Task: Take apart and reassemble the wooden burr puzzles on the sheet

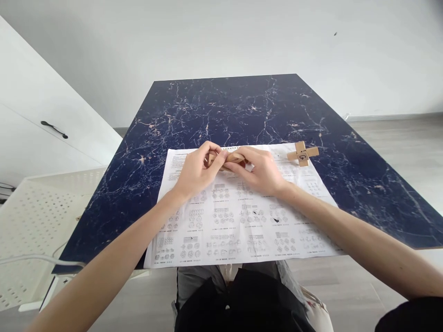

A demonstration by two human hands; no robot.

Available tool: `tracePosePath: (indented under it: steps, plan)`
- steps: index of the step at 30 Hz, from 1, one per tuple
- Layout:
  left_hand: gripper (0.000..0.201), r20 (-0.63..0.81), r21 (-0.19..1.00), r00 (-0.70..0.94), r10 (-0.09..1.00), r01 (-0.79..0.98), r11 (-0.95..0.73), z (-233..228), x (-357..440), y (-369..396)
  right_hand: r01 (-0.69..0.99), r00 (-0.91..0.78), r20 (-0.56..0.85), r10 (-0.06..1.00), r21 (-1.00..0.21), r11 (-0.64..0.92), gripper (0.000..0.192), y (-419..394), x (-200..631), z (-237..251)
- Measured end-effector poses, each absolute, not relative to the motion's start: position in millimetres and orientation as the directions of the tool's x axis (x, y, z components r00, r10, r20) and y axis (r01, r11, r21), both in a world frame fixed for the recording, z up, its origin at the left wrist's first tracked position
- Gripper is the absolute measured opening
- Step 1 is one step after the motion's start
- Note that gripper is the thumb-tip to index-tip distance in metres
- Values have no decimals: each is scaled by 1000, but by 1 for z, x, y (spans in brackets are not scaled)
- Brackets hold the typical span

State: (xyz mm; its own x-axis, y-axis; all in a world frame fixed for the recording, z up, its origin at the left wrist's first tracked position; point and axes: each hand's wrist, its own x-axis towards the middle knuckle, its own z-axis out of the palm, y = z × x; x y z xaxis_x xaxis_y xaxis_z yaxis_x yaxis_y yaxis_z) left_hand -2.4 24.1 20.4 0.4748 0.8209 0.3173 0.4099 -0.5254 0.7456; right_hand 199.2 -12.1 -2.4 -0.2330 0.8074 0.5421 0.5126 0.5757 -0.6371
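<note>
Between my hands are light wooden puzzle pieces point(235, 157), held just above the top part of a printed sheet. My left hand point(200, 167) closes its thumb and fingers on the left side of the wood. From the right, my right hand point(260, 169) grips the other side, fingers curled round it. My fingers cover much of the wood, so I cannot tell how the pieces fit together. The instruction sheet point(221, 235) shows rows of small diagrams and lies flat under both hands. A cross-shaped wooden puzzle point(302, 155) marked with a letter rests on its upper right corner.
The dark blue marbled table point(221, 110) stands by a pale wall. At the left are a white cabinet point(44, 106) with a black handle, a white perforated panel point(41, 221) and a white cable point(41, 259). Small dark bits point(276, 220) lie on the sheet.
</note>
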Motion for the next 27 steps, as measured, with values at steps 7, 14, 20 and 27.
tracePosePath:
  steps: [7,14,20,27]
  plan:
    - [32,284,814,548,787,296,-500,24,-4,25,174,-200,348,916,-907,383,29,-11,201,2]
    - [34,229,872,579,783,236,-429,19,-3,26,51,-201,300,932,-947,316,35,-7,203,2]
    - [30,227,911,586,778,154,-382,19,-1,26,6,-179,297,938,-953,303,37,-4,205,-1]
    - [32,237,907,582,778,154,-391,23,-1,24,-123,-97,262,960,-960,250,36,-2,207,0]
